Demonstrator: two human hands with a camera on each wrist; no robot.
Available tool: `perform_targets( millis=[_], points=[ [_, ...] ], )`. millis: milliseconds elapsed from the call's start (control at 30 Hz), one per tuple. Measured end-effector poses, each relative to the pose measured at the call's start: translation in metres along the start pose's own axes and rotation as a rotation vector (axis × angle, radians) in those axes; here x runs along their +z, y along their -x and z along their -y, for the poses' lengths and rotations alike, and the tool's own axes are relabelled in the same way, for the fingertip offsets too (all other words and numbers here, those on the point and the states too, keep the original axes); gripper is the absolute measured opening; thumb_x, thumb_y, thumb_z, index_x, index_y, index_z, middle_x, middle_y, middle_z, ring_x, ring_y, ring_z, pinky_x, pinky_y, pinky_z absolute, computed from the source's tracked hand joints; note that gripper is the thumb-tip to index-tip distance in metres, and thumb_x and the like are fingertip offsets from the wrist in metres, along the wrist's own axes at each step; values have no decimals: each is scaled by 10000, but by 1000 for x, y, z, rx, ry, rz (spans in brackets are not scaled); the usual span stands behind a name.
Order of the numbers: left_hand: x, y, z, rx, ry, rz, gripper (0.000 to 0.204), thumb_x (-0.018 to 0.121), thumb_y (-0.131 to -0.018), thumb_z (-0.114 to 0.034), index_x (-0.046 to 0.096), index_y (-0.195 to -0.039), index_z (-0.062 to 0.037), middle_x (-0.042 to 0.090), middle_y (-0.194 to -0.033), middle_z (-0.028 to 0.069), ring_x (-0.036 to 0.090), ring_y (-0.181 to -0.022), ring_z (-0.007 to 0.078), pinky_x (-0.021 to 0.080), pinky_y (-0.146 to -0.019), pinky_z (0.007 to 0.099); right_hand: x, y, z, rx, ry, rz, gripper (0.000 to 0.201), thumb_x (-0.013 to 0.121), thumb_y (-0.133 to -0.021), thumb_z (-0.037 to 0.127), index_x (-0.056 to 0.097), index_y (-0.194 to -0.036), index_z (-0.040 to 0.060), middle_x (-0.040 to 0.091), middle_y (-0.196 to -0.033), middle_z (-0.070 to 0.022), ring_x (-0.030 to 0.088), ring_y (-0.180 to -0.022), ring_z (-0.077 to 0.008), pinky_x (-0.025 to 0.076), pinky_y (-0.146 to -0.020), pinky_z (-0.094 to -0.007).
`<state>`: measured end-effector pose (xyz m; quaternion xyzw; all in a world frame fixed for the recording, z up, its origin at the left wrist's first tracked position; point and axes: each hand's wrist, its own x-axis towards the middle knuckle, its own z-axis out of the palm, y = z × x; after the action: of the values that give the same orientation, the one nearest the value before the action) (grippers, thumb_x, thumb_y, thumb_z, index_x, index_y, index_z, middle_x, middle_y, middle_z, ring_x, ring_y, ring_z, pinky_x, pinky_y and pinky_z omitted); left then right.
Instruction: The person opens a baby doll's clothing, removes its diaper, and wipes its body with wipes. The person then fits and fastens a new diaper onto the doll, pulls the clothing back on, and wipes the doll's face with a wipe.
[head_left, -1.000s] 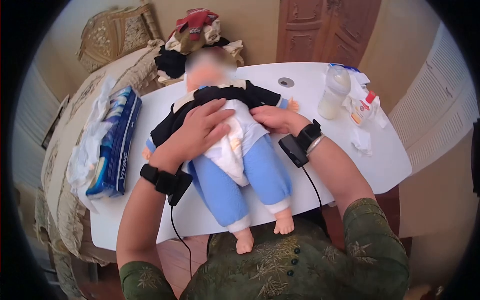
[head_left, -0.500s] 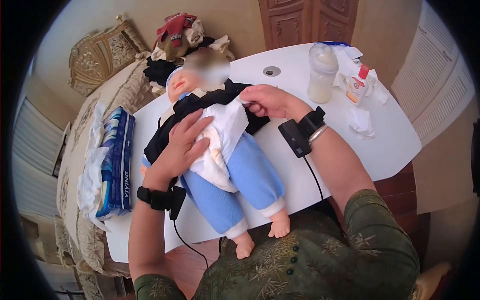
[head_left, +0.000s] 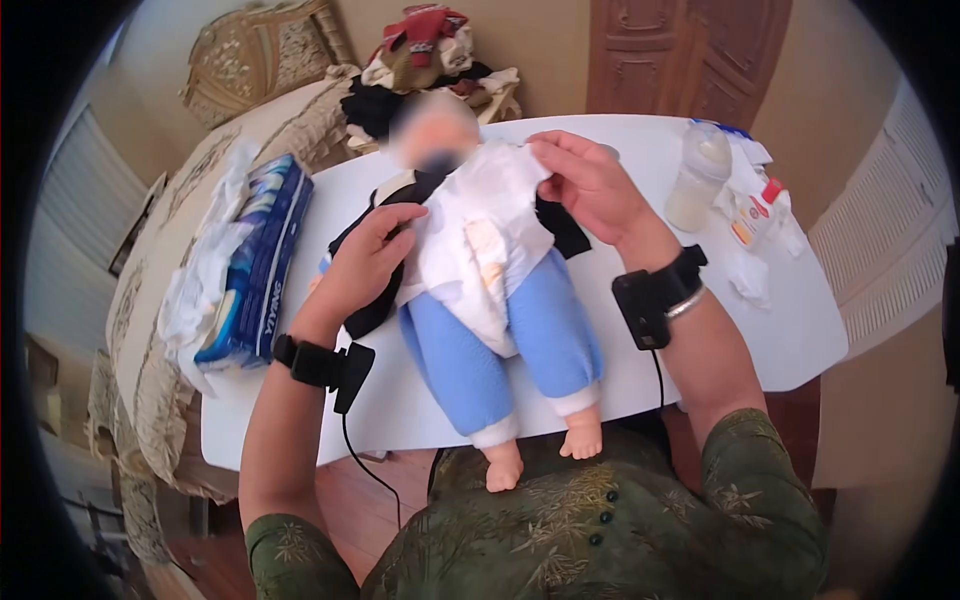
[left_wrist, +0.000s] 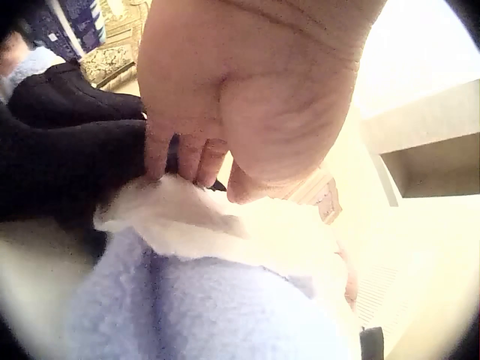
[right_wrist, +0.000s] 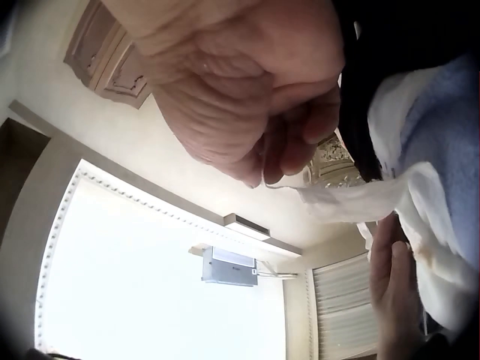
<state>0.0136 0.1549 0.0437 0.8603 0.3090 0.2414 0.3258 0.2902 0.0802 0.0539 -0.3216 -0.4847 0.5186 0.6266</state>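
Observation:
A doll in a black top and blue trousers [head_left: 455,345] lies on its back, feet toward the person. Over its belly and chest spreads a white diaper [head_left: 440,262], with orange-yellow print on its middle. The right hand [head_left: 595,190] pinches the diaper's upper right corner and holds it raised; in the right wrist view a thin strip of diaper [right_wrist: 345,204] stretches from the right hand's fingertips [right_wrist: 281,169]. At the opposite edge, the left hand [head_left: 362,262] touches the diaper with extended fingers; the left wrist view shows its fingertips against the white edge [left_wrist: 199,225].
A blue diaper pack [head_left: 268,270] with crumpled white material lies on the table [head_left: 700,330] at left. To the right stand a milk bottle [head_left: 698,180] and a red-capped bottle [head_left: 752,215] among white tissues. Clothes [head_left: 425,50] are piled behind.
The right hand has moved up, lifting and spreading the diaper's corner across the doll's chest. The left hand has drawn back from the diaper's middle to its left edge.

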Motion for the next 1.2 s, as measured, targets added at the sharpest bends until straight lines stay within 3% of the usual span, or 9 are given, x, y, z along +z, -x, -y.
perform_targets(
  millis=[167,267,500,533,733,833,1067,1133,1200],
  points=[
    [-2,22,10,-352,271,-84,381,518,-931,-206,502,-1264,-21,566,-1162,76,548,-1015,139,456,-869,272,35,10,9,-54,208,54,248,588,-920,211,603,-1073,16,609,-907,19,551,-784,-64,459,-724,-210],
    [-2,34,11,-654,635,-46,397,506,-949,-260,484,-1280,-41,582,-1094,66,561,-915,123,480,-838,269,57,19,18,6,522,121,212,595,-901,171,606,-1029,2,608,-885,1,534,-841,-57,446,-754,-215],
    [21,34,39,-578,755,61,266,479,-947,-254,599,-1102,-74,569,-901,-24,514,-754,80,421,-651,222,63,35,13,9,832,429,202,575,-871,111,598,-1051,23,587,-928,8,511,-837,-59,432,-753,-226],
    [25,32,39,-589,787,25,228,464,-949,-238,617,-1017,-84,566,-850,-33,498,-725,75,409,-636,221,61,35,10,56,808,446,216,572,-870,105,595,-1070,24,576,-940,11,502,-834,-56,423,-752,-217],
    [31,23,49,-637,937,-104,178,472,-945,-211,608,-948,-96,565,-836,-27,503,-704,78,424,-641,238,49,33,-7,153,591,356,224,571,-864,96,596,-1077,28,558,-928,29,484,-810,-50,410,-739,-205],
    [27,15,56,-694,916,-71,137,495,-934,-173,598,-971,-91,565,-829,-20,517,-708,81,434,-623,250,49,33,-8,170,637,366,228,570,-863,96,596,-1080,30,557,-937,35,481,-821,-46,408,-744,-201],
    [31,13,59,-614,900,-42,205,509,-899,-82,563,-1091,-31,533,-774,-3,519,-637,86,431,-552,221,53,33,-8,150,737,390,231,561,-864,93,592,-1083,27,565,-954,22,490,-843,-53,412,-761,-207],
    [26,16,54,-634,947,-204,323,502,-889,-60,516,-1207,-4,528,-769,7,515,-613,91,426,-540,209,56,33,-6,103,758,421,231,553,-868,90,586,-1087,22,579,-971,-2,509,-879,-69,423,-786,-221],
    [22,19,50,-633,952,-229,385,503,-884,-60,466,-1263,-1,528,-773,10,516,-619,91,425,-547,210,57,33,-6,120,768,422,232,549,-869,86,583,-1088,19,584,-978,-10,515,-892,-75,427,-794,-227]
  ],
)
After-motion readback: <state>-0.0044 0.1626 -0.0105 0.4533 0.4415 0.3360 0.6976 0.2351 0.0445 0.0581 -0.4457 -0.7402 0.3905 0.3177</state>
